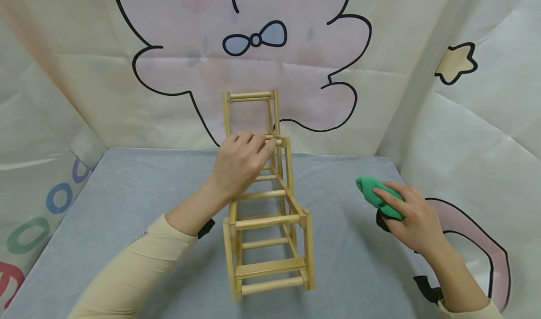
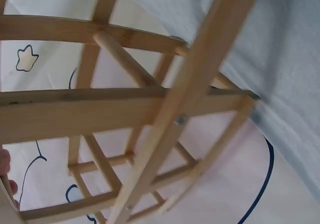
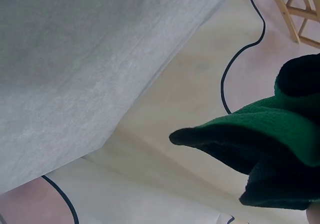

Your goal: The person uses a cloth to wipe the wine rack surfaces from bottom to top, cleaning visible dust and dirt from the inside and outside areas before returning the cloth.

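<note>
A slatted frame (image 1: pixel 270 221) of light wood, made of posts and rungs, stands on the table, long side running away from me. My left hand (image 1: pixel 241 161) grips it from above at a rung on its far half, the fingers curled over. Its joined bars (image 2: pixel 75 119) fill the left wrist view, with fingertips (image 2: pixel 4 163) at the left edge. Off to the right, my right hand (image 1: pixel 416 215) holds a bunched green cloth (image 1: pixel 378 197) above the table, apart from the frame. In the right wrist view the cloth (image 3: pixel 280 124) hangs in dark folds.
A pale blue-grey cover lies over the table (image 1: pixel 334 244). Printed fabric walls (image 1: pixel 405 37) enclose its back and both sides, with a cartoon figure behind the frame. The wooden frame's far end rises in front of the back wall.
</note>
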{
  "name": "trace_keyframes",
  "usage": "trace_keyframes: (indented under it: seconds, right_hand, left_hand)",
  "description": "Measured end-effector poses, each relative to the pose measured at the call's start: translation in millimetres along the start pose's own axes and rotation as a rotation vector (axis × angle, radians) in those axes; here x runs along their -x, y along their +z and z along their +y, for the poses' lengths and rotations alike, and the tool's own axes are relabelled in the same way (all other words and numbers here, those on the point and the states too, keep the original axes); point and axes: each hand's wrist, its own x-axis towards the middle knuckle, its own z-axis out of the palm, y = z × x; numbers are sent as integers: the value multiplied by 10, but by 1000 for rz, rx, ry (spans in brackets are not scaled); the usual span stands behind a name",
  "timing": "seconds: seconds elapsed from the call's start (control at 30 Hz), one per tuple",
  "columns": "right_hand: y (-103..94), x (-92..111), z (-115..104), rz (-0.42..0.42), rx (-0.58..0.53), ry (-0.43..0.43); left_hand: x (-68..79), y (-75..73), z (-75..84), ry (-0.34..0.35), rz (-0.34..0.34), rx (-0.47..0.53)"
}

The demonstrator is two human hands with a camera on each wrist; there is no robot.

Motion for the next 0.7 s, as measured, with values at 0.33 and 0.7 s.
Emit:
trace_keyframes:
  seconds: [0.33,0.7]
  right_hand:
    - [0,15,-3,-11,2,10]
    - [-4,47,6,-18,14,14]
  left_hand:
    - [35,87,-99,89,90,138]
    - [120,241,-214,198,152,182]
